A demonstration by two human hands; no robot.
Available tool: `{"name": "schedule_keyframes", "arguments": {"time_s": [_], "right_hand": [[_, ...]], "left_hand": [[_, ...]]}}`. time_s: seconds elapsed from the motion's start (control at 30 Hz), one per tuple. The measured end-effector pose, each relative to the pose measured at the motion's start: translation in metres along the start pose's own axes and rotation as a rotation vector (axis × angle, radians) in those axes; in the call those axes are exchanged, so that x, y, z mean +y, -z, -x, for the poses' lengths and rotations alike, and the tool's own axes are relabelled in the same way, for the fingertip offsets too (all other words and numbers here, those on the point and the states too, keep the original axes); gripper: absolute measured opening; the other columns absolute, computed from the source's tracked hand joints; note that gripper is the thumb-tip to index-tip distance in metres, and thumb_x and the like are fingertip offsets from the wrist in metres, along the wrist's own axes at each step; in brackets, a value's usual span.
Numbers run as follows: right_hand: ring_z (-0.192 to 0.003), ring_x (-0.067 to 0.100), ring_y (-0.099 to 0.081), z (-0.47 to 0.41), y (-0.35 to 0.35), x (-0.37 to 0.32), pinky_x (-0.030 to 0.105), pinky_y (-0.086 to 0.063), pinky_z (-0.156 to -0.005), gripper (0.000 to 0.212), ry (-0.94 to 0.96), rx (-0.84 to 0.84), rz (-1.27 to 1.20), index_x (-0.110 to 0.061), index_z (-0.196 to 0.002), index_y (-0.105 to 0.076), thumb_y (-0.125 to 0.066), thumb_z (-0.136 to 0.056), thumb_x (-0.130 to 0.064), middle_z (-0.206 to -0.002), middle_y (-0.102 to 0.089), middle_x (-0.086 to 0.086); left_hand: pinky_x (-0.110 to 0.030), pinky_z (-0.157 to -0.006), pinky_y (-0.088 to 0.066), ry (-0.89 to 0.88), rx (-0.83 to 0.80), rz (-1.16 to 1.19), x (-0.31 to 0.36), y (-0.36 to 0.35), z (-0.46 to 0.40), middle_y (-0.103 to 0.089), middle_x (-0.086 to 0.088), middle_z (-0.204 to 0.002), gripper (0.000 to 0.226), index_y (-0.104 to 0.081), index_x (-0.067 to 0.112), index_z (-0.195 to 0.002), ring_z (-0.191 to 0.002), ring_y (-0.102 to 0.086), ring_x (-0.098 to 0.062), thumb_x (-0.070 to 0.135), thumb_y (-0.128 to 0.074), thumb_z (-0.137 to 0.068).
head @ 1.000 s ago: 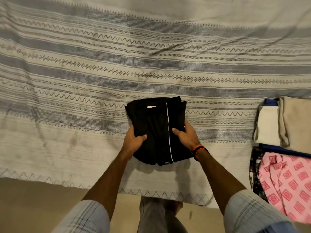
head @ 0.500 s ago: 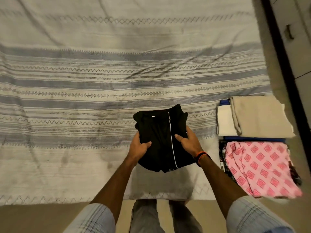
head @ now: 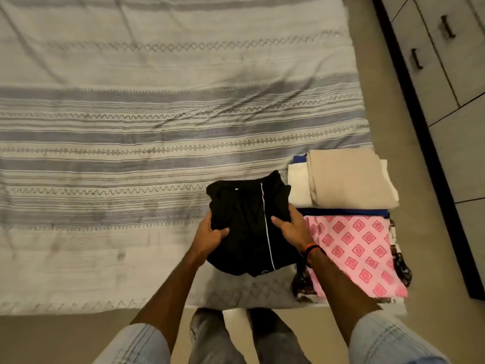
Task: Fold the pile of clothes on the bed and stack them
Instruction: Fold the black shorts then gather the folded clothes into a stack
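A folded black garment (head: 246, 227) with a thin white stripe hangs just above the bed's near edge. My left hand (head: 210, 235) grips its left side, thumb on top. My right hand (head: 291, 227) grips its right side, thumb on top and fingers underneath. Right beside it lie folded clothes: a pink patterned piece (head: 359, 248) at the front, and behind it a beige piece (head: 346, 177) over a white one (head: 299, 187), with a blue layer (head: 349, 212) showing between.
The bed is covered by a white and grey striped sheet (head: 157, 127). Beyond the bed's right edge run a strip of floor and grey cabinet doors with dark handles (head: 446, 48). My legs stand at the bed's front edge.
Both hands have carried the black garment to the right, up to the stack of folded clothes. The view has swung right, and the cabinet has come into sight.
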State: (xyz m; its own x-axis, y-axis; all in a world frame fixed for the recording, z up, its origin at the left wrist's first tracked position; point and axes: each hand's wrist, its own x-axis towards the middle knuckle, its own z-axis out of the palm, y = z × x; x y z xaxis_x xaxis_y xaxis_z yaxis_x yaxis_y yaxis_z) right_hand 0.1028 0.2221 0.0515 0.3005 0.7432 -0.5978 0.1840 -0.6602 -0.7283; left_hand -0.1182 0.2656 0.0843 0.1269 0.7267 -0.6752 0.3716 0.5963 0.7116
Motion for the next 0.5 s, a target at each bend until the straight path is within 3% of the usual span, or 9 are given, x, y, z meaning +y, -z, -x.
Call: {"name": "schedule_keyframes", "arguments": {"time_s": [0.2, 0.33, 0.5], "right_hand": [[-0.123, 0.023, -0.055, 0.038, 0.060, -0.012, 0.042, -0.043, -0.109, 0.050, 0.045, 0.013, -0.044, -0.018, -0.138, -0.050, -0.067, -0.091, -0.019, -0.134, -0.059, 0.003], [-0.119, 0.026, -0.058, 0.063, 0.088, -0.019, 0.050, -0.046, -0.106, 0.047, 0.101, 0.091, -0.075, -0.016, -0.133, -0.055, -0.069, -0.089, -0.024, -0.128, -0.064, 0.005], [-0.113, 0.024, -0.061, 0.108, 0.126, -0.021, 0.049, -0.048, -0.103, 0.039, 0.174, 0.208, -0.142, -0.016, -0.127, -0.059, -0.068, -0.090, -0.025, -0.121, -0.067, 0.004]], "left_hand": [[-0.031, -0.095, -0.043, -0.039, 0.010, 0.035, 0.038, -0.045, 0.047, -0.054, -0.002, -0.126, 0.060, -0.043, 0.011, -0.143, -0.117, -0.052, -0.019, -0.006, -0.061, -0.089], [-0.031, -0.092, -0.045, -0.099, -0.008, 0.046, 0.060, -0.062, 0.076, -0.058, -0.004, -0.128, 0.059, -0.045, 0.013, -0.141, -0.115, -0.055, -0.022, -0.005, -0.061, -0.088], [-0.032, -0.092, -0.045, -0.169, -0.063, 0.049, 0.083, -0.084, 0.109, -0.056, -0.005, -0.131, 0.061, -0.042, 0.016, -0.144, -0.115, -0.054, -0.022, -0.004, -0.060, -0.089]]}}
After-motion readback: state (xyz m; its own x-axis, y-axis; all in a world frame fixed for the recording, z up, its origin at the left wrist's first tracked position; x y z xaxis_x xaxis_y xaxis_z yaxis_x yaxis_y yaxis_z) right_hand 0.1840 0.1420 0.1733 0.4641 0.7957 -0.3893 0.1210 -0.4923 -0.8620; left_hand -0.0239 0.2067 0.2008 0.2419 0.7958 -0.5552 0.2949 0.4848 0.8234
